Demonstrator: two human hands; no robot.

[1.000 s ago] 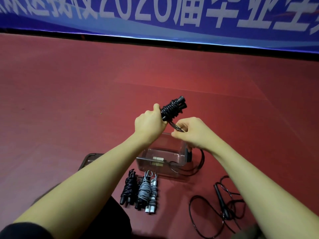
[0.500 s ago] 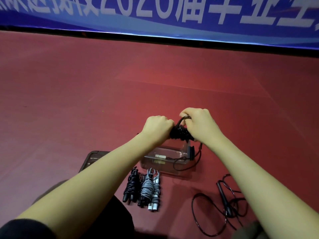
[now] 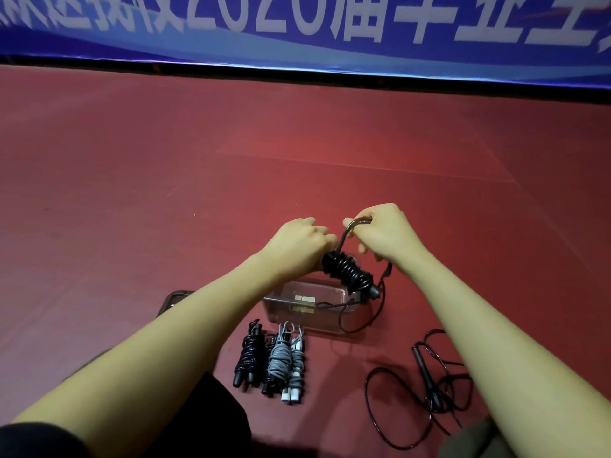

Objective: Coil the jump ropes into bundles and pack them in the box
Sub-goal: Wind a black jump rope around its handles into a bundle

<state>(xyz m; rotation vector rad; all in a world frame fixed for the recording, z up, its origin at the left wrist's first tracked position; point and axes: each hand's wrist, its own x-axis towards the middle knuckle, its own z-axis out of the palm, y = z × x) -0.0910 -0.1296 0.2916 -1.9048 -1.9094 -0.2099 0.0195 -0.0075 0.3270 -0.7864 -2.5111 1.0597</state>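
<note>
My left hand (image 3: 299, 244) grips one end of a black jump rope bundle (image 3: 347, 274), held in the air above the clear plastic box (image 3: 344, 320). My right hand (image 3: 385, 234) pinches a loop of the same rope where it rises from the bundle. The rope's free tail hangs down past the box's right side. Several coiled bundles, black (image 3: 248, 357) and grey (image 3: 281, 358), lie on the floor in front of the box. An uncoiled black rope (image 3: 426, 378) sprawls on the floor at the lower right.
The box's dark lid (image 3: 173, 299) lies on the floor to the left, partly behind my left forearm. Red floor stretches ahead to a blue banner (image 3: 297, 34) along the far wall. My knees show at the bottom edge.
The bundle has tipped from pointing up and right to pointing down and right. My right hand has gone from below the bundle to above it, carrying the rope loop over.
</note>
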